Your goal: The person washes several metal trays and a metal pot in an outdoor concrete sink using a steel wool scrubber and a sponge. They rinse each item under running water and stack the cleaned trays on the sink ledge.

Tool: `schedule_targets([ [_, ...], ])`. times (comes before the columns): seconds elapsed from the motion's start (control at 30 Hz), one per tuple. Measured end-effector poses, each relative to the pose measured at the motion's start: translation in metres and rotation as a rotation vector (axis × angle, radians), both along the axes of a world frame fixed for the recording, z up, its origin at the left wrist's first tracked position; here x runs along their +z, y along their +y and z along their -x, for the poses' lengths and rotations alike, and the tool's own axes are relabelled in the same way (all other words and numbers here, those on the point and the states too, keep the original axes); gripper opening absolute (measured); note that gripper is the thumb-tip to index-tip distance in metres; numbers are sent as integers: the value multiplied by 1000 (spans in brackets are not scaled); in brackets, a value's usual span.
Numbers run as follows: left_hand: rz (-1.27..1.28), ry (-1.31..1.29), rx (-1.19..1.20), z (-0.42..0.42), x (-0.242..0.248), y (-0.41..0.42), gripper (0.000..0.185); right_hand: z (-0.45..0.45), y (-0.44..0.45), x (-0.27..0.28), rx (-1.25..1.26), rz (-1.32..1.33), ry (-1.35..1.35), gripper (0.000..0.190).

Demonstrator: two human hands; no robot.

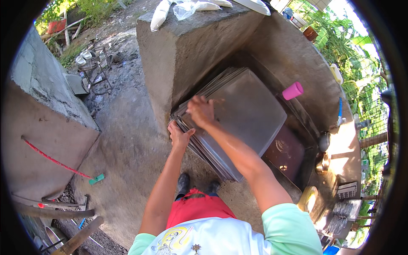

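Observation:
A thick stack of flat metal trays, dull grey and with rounded corners, lies in front of me beside a concrete block. My left hand is at the stack's left corner, its thumb over the top edge and its fingers around the outer side. Just above it, my right hand is over the top tray near the same edge. The right fingers are bent and motion-blurred, so whether they grip anything is unclear. Beyond the stack, a pink plastic cup rests on a ledge by the wall.
Plastic bags of white material top the concrete block. A dark reddish-brown surface shows right of the stack. Along the right are a yellow basin and metal pots. A red-handled green brush leans at left.

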State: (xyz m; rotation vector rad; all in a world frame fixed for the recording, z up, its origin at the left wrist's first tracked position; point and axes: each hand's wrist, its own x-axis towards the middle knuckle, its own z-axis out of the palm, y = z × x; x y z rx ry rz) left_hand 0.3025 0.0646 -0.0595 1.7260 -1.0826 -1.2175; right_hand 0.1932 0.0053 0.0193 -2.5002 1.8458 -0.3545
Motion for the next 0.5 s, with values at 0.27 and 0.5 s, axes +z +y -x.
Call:
schedule_targets([
  [0.27, -77, -157, -35, 0, 34, 4, 90, 30, -1, 0, -1, 37, 66, 15],
  [0.5, -23, -126, -2, 0, 39, 7, 86, 39, -11, -1, -195, 4, 58, 18],
])
